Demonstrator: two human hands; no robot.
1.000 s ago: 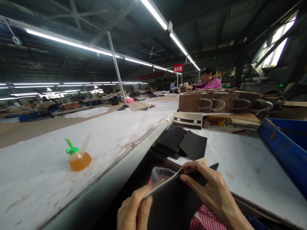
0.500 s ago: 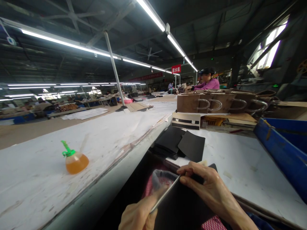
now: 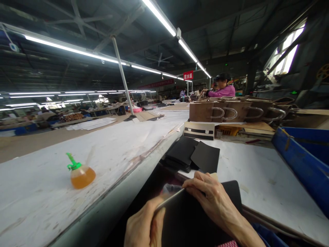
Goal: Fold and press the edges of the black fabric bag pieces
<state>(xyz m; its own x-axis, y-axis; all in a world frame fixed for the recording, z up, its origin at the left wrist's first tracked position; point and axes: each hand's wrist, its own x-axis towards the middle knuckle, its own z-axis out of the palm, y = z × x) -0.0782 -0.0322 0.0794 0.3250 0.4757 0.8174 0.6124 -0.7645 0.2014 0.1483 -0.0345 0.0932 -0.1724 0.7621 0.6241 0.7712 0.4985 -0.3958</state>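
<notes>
A black sheet panel (image 3: 190, 219) with rounded corners and a pale edge is held up over my lap, tilted. My left hand (image 3: 145, 219) grips its near left end, thumb on the black face and fingers behind. Farther along the same edge my right hand (image 3: 209, 192) pinches it between thumb and fingers. Just beyond, a stack of black panels (image 3: 181, 152) lies on the white-covered bench, with one loose black panel (image 3: 207, 156) resting askew at its right. Part of a clear plastic bag (image 3: 171, 188) shows behind the held edge.
On the left table (image 3: 51, 164) stands a squat bottle of amber liquid (image 3: 82, 176) with a green spout. Brown bags with clear handles (image 3: 205, 111) line the back of the bench. A blue crate (image 3: 298, 151) is at the right. A co-worker in purple (image 3: 222, 91) works beyond.
Both hands have raised the black panel slightly and shifted it a little left, its far corner now showing more. The plastic bag behind it is more covered.
</notes>
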